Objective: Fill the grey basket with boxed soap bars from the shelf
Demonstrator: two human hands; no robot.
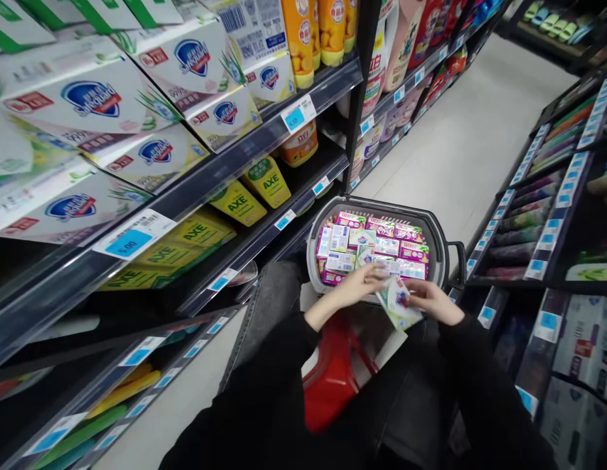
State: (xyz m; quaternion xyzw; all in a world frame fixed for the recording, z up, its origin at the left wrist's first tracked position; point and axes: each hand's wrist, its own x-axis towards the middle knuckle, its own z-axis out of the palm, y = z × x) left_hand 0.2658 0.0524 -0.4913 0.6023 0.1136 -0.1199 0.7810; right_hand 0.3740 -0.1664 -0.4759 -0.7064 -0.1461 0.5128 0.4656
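My right hand [435, 301] is closed on a white and pale-yellow Safeguard soap box [400, 303], gripping its right side, and holds it tilted over the near rim of a shopping basket [312, 251]. My left hand [359, 286] reaches in from the left with its fingers stretched out over the basket's contents. Its fingertips are close to the upper left corner of the soap box; I cannot tell whether they touch. Inside the basket lie several pink-purple packs [414, 250] and several white soap boxes [339, 239].
Safeguard boxes [91, 98] are stacked on the left shelf, with yellow AXE bottles [267, 179] below. A red plastic stool [330, 378] stands between my legs. Shelves with packaged goods [526, 219] line the right. The pale aisle floor [445, 124] stretches ahead beyond the basket.
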